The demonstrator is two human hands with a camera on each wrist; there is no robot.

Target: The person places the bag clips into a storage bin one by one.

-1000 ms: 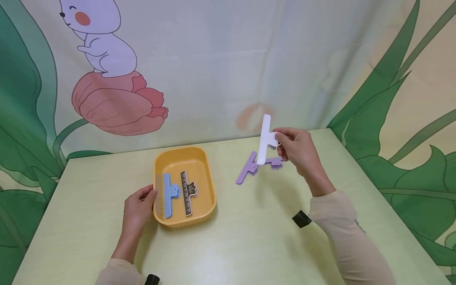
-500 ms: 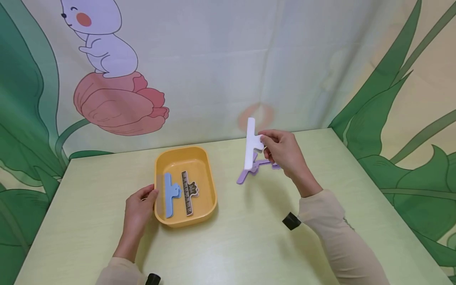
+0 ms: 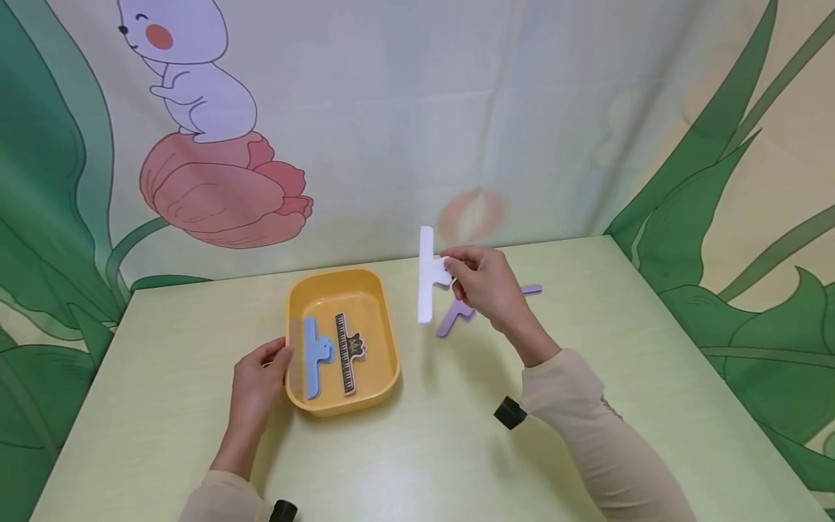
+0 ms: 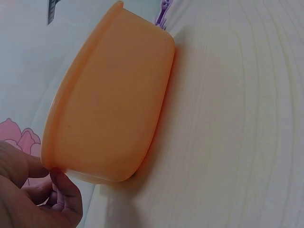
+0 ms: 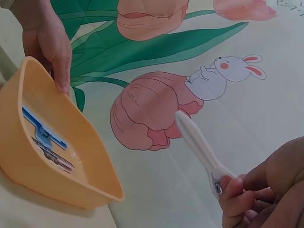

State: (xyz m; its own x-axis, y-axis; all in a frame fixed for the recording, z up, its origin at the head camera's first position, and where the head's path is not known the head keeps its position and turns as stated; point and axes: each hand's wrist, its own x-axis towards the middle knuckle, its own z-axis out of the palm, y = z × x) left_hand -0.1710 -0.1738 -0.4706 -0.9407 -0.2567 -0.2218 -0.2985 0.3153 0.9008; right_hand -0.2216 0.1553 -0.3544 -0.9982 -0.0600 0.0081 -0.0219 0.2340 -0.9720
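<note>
1. Cloth with a bunny hangs behind;
2. pale table in front;
3. yellow tub on the table, its edge pinched by the left hand;
4. right hand pinches a white clip in the air near the tub;
5. blue clip and black clip lie inside the tub; purple clips on the table.

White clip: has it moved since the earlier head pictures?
Yes: the white clip, pinched by the right hand, has moved left, clear of the faint pink backdrop print, toward the yellow tray.
</note>
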